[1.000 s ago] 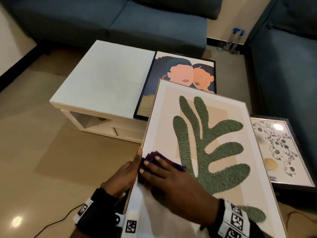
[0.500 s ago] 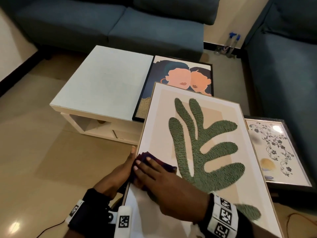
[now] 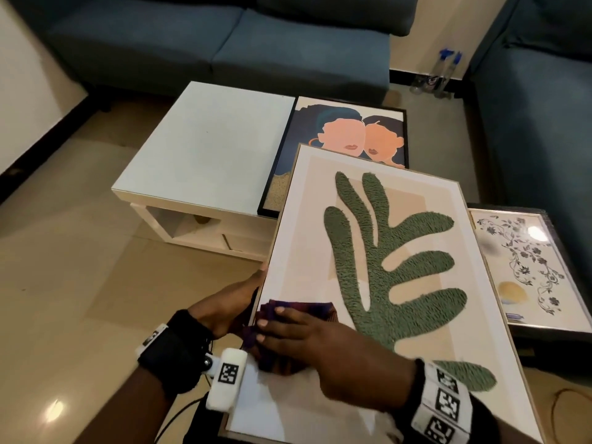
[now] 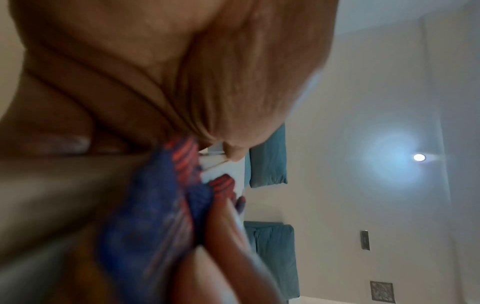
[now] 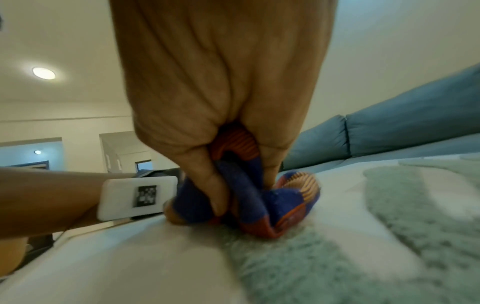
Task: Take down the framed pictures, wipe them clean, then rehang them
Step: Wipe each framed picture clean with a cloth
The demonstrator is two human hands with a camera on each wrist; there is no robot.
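Note:
I hold a large leaf picture (image 3: 400, 251) in a light wood frame, tilted in front of me. My left hand (image 3: 237, 296) grips its left edge, fingers behind the frame. My right hand (image 3: 275, 325) bunches a blue-and-orange cloth (image 3: 310, 307) in its fingers and presses it on the glass beside that edge. In the right wrist view the fingers (image 5: 207, 174) curl round the cloth (image 5: 283, 197) on the glass. The blurred left wrist view shows the cloth (image 4: 150, 205) under my left hand (image 4: 182, 82).
A black-framed picture of two faces (image 3: 349, 136) lies on the white low table (image 3: 208, 149) ahead. A floral picture (image 3: 525, 264) lies flat at the right. Blue sofas stand behind (image 3: 224, 43) and to the right (image 3: 544, 123). Bottles (image 3: 445, 72) stand in the corner.
My right hand has rubbed the cloth a short way along the left side of the glass. My left hand keeps hold of the frame edge.

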